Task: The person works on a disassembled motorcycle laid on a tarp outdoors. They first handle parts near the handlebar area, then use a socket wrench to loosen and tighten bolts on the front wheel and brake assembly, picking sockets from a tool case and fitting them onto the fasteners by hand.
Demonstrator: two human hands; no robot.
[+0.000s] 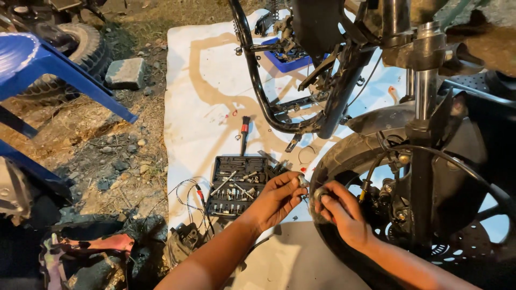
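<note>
Pinching a small metal part [303, 181] between fingertips of left hand [277, 197], right hand [338, 209] closed on a second round piece [319, 193], both held against front tyre [336, 161] at 9 o'clock of wheel; parts judged light, hard, slippery, best gripped at rims; open black socket case [239, 185] at 9 o'clock of hands, filled with sockets and bits; blue tray [287, 63] at 12 o'clock, holding dark parts

Matt black rubber tyre [344, 156], glossy metal fork tube [424, 94], stained white cloth sheet [204, 80], black plastic socket case [236, 185].
</note>
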